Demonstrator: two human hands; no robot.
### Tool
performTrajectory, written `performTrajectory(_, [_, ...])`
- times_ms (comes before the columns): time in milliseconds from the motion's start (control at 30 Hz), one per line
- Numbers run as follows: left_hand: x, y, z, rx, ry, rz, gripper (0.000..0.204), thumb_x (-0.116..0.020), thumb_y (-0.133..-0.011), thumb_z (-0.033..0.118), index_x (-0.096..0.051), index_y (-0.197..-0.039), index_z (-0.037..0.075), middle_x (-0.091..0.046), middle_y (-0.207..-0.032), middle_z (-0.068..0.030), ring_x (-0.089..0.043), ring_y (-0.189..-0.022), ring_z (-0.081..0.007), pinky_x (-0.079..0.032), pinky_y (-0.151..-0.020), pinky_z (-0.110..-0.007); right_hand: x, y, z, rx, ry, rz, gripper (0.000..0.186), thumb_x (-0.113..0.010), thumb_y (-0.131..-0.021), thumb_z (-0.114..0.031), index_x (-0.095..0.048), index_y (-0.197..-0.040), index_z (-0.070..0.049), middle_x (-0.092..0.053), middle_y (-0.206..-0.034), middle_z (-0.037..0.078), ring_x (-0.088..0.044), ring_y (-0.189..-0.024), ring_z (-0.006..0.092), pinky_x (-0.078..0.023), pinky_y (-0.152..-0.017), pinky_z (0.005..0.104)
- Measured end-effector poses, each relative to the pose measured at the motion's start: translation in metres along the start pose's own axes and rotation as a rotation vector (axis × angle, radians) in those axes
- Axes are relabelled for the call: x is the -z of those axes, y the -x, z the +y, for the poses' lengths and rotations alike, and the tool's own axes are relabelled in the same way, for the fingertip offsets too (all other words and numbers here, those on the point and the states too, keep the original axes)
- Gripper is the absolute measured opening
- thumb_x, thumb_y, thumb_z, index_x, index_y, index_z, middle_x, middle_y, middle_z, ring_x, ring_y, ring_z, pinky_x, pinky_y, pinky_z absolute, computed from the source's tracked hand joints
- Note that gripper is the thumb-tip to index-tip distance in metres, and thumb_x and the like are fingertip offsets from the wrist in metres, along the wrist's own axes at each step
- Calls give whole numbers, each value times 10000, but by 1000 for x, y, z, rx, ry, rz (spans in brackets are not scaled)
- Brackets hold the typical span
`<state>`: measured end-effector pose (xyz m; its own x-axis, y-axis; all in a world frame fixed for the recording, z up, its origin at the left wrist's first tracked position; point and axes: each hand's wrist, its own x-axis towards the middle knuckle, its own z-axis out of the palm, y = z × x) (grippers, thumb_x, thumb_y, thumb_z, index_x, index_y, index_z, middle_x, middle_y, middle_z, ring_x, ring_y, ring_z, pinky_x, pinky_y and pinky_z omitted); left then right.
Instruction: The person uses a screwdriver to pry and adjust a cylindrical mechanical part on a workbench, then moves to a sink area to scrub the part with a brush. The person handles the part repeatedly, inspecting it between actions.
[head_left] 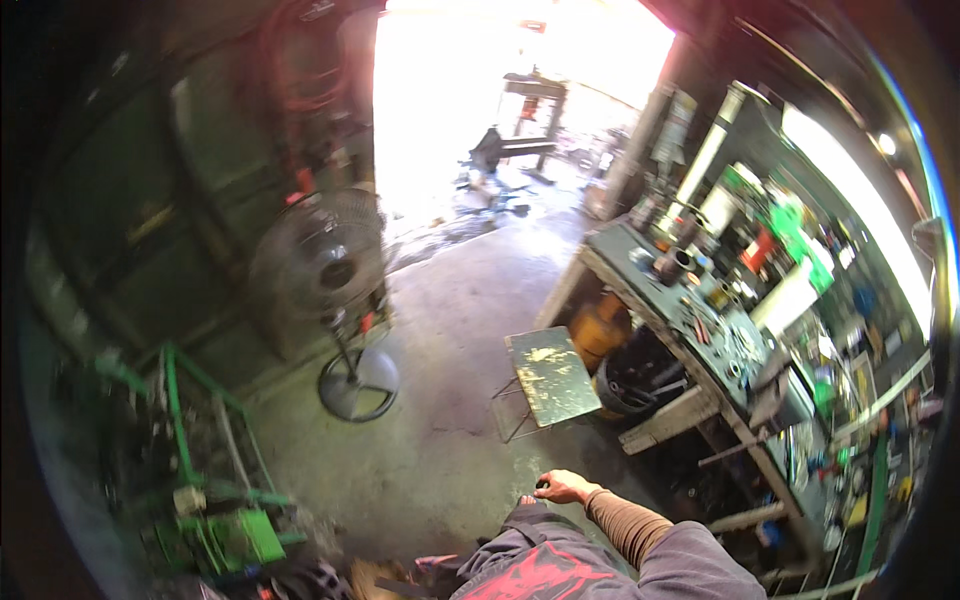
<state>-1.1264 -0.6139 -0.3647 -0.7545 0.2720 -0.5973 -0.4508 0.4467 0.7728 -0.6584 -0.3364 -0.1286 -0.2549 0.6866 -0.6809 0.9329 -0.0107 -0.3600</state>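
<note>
One hand shows, the right hand [563, 487], fingers curled loosely at the hip; whether it grips anything small I cannot tell. The left hand is out of view. Just ahead of the hand stands one metal stool [549, 377] with a worn green seat. Farther ahead and to the left stands one pedestal fan [325, 262]. To the right runs one long workbench [690, 345] crowded with tools. The concrete floor [450, 300], stained and dusty, leads to a bright open doorway.
</note>
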Motion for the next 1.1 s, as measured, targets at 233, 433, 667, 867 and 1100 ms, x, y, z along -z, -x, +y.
performTrajectory(233, [-165,41,33,16,-361,-646,410,-697,-947,308,-665,-1288,82,-740,-1037,-137,-711,-758,-286,-581,-560,-385,-51,57,174,-335,-442,143,530,-665,-921,-477,-731,-1277,-90,-732,-1245,199,-682,-1189,370,-535,-999,453])
performTrajectory(433, [-411,135,103,11,-466,-784,448,-617,-957,47,-516,-1387,-30,-678,-861,-105,-654,-663,-193,-549,-547,-340,-96,130,339,-690,-940,518,362,-705,-952,-305,-746,-1152,-6,-736,-865,70,-680,-716,159,-543,-632,343])
performTrajectory(667, [-599,299,107,-221,-859,-1122,367,-664,-954,88,-620,-1305,-12,-727,-954,-108,-701,-738,-182,-604,-619,-326,-126,214,408,-981,-1475,985,225,-693,-962,-177,-730,-1015,39,-707,-770,100,-647,-604,170,-508,-519,331])
performTrajectory(867, [-713,442,72,-377,-1073,-1393,311,-718,-918,80,-678,-1204,-38,-747,-959,-117,-692,-740,-153,-576,-618,-293,-161,181,391,-1102,-1509,1114,212,-730,-925,-175,-755,-964,32,-744,-791,111,-688,-663,186,-543,-595,355])
performTrajectory(1100, [-863,586,46,-486,-969,-1691,307,-732,-930,112,-692,-1209,-12,-753,-910,-101,-688,-788,-142,-560,-694,-282,53,138,432,-941,-1085,1148,286,-765,-873,-257,-766,-1049,-32,-738,-936,155,-712,-892,332,-557,-823,435])
